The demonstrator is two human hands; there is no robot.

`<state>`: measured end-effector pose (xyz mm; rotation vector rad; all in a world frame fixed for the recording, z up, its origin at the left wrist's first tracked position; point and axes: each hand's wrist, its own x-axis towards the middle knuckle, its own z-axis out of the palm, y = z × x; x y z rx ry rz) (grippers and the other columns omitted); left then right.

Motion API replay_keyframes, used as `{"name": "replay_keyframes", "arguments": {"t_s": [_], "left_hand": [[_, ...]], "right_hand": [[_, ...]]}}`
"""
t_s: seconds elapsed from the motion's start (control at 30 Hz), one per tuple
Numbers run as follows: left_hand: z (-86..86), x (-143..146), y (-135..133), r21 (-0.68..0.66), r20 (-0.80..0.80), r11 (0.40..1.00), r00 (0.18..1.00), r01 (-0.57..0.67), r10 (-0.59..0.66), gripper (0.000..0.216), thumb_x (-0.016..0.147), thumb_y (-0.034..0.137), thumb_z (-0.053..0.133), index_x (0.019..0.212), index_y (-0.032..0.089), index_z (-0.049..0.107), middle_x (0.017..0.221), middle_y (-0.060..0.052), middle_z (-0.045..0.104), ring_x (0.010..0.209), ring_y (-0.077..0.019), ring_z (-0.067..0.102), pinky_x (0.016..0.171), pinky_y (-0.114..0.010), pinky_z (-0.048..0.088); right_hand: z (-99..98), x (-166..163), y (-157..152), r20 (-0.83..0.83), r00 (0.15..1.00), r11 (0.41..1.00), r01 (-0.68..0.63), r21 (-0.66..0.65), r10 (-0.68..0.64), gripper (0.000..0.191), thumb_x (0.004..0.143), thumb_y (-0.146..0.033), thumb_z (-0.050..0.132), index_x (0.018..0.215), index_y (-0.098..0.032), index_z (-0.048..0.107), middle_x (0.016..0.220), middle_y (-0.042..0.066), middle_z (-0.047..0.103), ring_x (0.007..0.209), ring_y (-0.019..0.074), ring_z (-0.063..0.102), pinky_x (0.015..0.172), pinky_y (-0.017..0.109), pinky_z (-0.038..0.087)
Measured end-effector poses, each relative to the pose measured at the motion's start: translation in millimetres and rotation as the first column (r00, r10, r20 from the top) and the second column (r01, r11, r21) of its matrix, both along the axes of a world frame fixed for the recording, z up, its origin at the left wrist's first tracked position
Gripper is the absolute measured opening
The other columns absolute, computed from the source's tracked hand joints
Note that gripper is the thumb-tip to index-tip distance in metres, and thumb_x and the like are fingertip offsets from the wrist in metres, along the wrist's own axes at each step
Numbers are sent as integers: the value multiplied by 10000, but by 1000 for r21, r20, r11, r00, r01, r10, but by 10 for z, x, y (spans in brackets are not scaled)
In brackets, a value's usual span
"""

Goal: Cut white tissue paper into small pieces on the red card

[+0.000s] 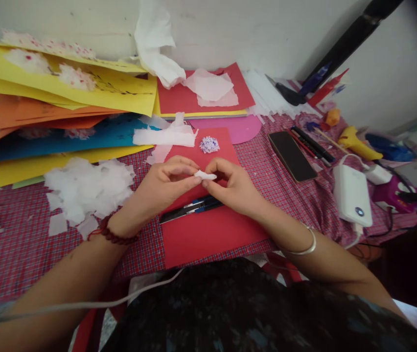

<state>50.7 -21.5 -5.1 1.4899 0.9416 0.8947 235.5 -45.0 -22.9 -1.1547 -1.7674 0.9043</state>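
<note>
Between my left hand (173,181) and my right hand (230,186) is a small folded piece of white tissue paper (205,175). Both hands pinch it with thumb and fingers, one at each end. Under them lies a red paper sheet (197,244). On that sheet, just below my fingers, rests a blue and black box cutter (190,208), its right end partly covered by my right hand. Beyond my hands a white and purple speckled paper ball (209,144) sits on the red sheet. Torn white tissue strips (166,137) lie to its left.
Left of my left hand is a pile of white tissue squares (87,188). Coloured paper sheets (65,142) are stacked behind it. To the right lie a phone (292,155), pens (313,146) and a white power bank (352,193) with cables. A white cable (120,300) crosses in front.
</note>
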Motion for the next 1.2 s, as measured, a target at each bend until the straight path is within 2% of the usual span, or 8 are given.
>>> {"name": "replay_keyframes", "arguments": {"t_s": [0.3, 0.43, 0.53, 0.6, 0.7, 0.9, 1.07, 1.2], "left_hand": [[62, 13, -34, 224, -220, 973, 970, -50, 101, 61, 710, 189, 734, 723, 228, 688, 764, -16, 579, 827, -191, 542, 734, -273, 445], [61, -27, 24, -252, -19, 966, 999, -52, 48, 138, 785, 312, 683, 734, 209, 607, 548, 35, 457, 498, -102, 398, 492, -232, 344], [2, -57, 90, -604, 183, 779, 981, 168, -70, 495, 856, 643, 506, 641, 199, 549, 484, -7, 483, 388, -89, 364, 395, -237, 303], [-55, -50, 100, -687, 246, 668, 957, 285, -156, 644, 829, 775, 410, 630, 187, 583, 497, -49, 544, 362, -90, 392, 370, -239, 315], [-120, 0, 54, -707, 302, 606, 931, 364, -207, 611, 845, 722, 463, 666, 164, 636, 555, -64, 609, 370, -86, 450, 378, -228, 370], [-94, 7, 51, -633, 356, 749, 933, 194, 60, 151, 798, 191, 686, 672, 163, 607, 606, 17, 605, 508, -74, 550, 479, -177, 480], [-41, -189, 253, -586, 377, 810, 876, -26, 300, 88, 815, 94, 678, 768, 159, 640, 738, 17, 680, 617, -66, 608, 568, -166, 528], [-53, -270, 333, -618, 386, 782, 835, -82, 393, 104, 808, 93, 699, 769, 160, 630, 691, 26, 659, 567, -49, 589, 531, -143, 508]], "right_hand": [[-17, 27, -2, 280, 960, 971, -51, 235, -17, 130, 796, -88, 518, 791, -212, 478, 780, 2, 536, 720, 149, 522, 658, 283, 384], [24, 61, -5, 399, 912, 947, -42, 320, -94, 138, 816, -71, 491, 804, -208, 487, 802, 28, 544, 743, 173, 521, 679, 310, 379], [41, 84, -13, 515, 845, 912, -88, 400, -144, 128, 857, -87, 482, 834, -206, 521, 868, 57, 582, 806, 203, 527, 715, 341, 361], [33, 88, -17, 579, 800, 883, -149, 446, -157, 128, 888, -105, 479, 859, -208, 548, 917, 69, 605, 848, 219, 529, 744, 361, 346], [13, 73, -12, 630, 762, 859, -216, 465, -150, 141, 939, -148, 471, 866, -214, 572, 927, 65, 619, 845, 223, 524, 780, 379, 338], [105, 116, 14, 569, 822, 919, -204, 339, -28, 183, 922, -176, 558, 1102, -207, 574, 1079, 87, 625, 999, 249, 560, 880, 395, 380], [165, 238, -30, 649, 686, 911, -412, -26, 329, 325, 813, -248, 738, 1103, -194, 602, 1093, 96, 603, 1014, 271, 565, 878, 398, 438], [128, 239, -79, 633, 695, 923, -375, -87, 342, 150, 831, -152, 668, 963, -181, 603, 990, 86, 593, 904, 237, 563, 815, 379, 456]]}}
